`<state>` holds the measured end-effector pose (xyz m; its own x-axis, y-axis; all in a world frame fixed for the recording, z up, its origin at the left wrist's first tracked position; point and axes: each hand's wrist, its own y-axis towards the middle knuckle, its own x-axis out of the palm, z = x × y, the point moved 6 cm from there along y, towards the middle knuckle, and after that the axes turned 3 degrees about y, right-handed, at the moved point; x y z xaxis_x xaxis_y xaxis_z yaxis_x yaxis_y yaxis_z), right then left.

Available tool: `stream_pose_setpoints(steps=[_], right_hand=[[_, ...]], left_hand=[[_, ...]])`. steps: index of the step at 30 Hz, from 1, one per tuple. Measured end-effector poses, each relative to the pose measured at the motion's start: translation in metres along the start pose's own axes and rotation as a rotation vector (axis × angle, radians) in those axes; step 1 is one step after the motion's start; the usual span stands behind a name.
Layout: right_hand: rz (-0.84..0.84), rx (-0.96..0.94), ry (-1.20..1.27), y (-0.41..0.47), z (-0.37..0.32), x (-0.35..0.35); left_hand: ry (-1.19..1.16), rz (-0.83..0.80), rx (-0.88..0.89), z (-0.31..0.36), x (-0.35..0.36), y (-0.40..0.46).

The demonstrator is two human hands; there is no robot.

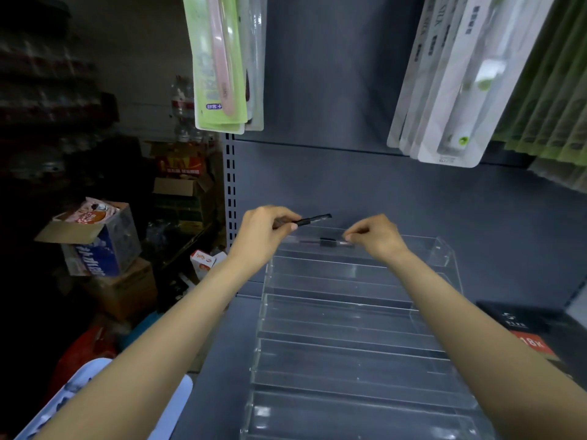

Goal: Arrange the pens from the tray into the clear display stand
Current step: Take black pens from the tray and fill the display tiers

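A clear tiered display stand [349, 315] sits on the grey shelf in front of me. My left hand [263, 230] pinches a black pen [313, 220] held level just above the stand's top tier. My right hand [376, 235] has its fingertips on the right end of a second pen [327, 242] that lies in the top tier. The pale tray [95, 376] shows at the bottom left, mostly behind my left forearm; its contents are hidden.
Packaged toothbrushes hang above at left [222, 65] and right [451, 81]. A dark box [524, 328] lies right of the stand. Cardboard boxes [95, 242] are piled on the floor at left. A slotted shelf upright [231, 192] stands behind my left hand.
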<state>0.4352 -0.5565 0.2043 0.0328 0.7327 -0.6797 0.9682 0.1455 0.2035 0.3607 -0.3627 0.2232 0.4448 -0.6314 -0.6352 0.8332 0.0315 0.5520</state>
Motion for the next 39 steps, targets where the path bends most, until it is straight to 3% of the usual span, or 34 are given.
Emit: stream_pose_setpoints(steps=[5,10,12,16,20,24,30,39], right_hand=[[-0.072,-0.057,-0.024,-0.001,-0.001,0.002],[-0.046,-0.186,0.412,-0.016,-0.006,-0.007],[-0.072,-0.242,0.425,-0.02,-0.012,-0.006],[0.028,-0.265,0.443,-0.017,-0.007,-0.018],[0.088,-0.213,0.374,-0.012,0.01,-0.024],[0.121,-0.209,0.145,-0.013,0.008,-0.017],[0.031,-0.176,-0.002,-0.013,0.009,-0.009],[-0.105,-0.195,-0.069,-0.017,0.005,-0.001]], left_hand=[[0.001,-0.045,0.001,0.001,0.008,0.001],[-0.008,-0.075,0.018,0.007,0.014,0.002],[-0.015,-0.094,0.046,0.015,0.018,0.003],[-0.02,-0.069,0.026,0.014,0.019,0.006],[0.08,-0.121,-0.004,-0.001,0.02,0.009],[0.203,-0.182,0.006,-0.011,0.026,0.012],[0.351,-0.279,0.103,-0.01,0.028,0.011],[0.39,-0.332,0.082,-0.015,0.035,0.009]])
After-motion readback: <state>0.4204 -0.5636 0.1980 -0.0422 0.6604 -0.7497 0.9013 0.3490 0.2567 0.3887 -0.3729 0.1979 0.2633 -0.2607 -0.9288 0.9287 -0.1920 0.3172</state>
